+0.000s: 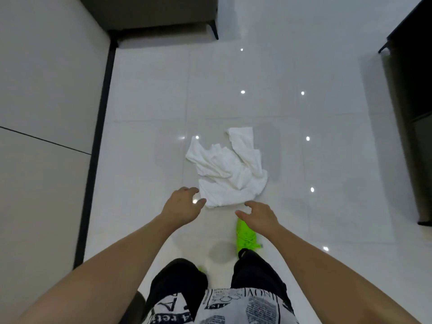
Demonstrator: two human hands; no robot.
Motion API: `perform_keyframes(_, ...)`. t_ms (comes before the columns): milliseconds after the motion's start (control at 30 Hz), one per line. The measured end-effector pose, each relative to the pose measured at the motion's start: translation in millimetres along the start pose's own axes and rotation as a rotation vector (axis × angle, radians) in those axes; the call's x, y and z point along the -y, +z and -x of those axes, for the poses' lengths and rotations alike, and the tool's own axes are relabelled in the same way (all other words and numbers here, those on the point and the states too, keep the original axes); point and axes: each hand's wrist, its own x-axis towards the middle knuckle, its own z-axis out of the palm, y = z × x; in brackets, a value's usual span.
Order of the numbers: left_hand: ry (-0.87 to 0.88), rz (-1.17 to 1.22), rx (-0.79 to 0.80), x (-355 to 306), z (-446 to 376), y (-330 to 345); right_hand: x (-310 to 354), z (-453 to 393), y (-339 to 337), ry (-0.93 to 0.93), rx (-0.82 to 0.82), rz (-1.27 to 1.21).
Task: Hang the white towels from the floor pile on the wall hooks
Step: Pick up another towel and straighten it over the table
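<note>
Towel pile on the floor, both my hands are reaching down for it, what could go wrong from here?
1. The white towels lie crumpled and overlapped, so the left hand and right hand, both open and near its front edge, may lift several tangled together instead of one.
2. The glossy tile floor looks slick; leaning forward with the green shoe close behind the pile could mean a slip.
3. A trailing towel end might get stepped on.

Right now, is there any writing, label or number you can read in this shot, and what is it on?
Printed shirt: large letters near the hem, seen upside down, possibly "NOV"; not certain.
The shirt's newspaper-style small print: too small and blurred to read.
White towels, green shoe, floor tiles: no text.
</note>
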Motion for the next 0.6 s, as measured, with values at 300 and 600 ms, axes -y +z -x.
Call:
perform_keyframes(300,0.048,-0.071,0.135,34.1,-162.6,1.5,39.9,-142.0,3.9,0.115,0.048,-0.056)
perform_keyframes(600,0.076,-0.042,0.213,126.8,-426.8,64.5,59.6,-384.8,108.0,0.235,0.077,-0.115)
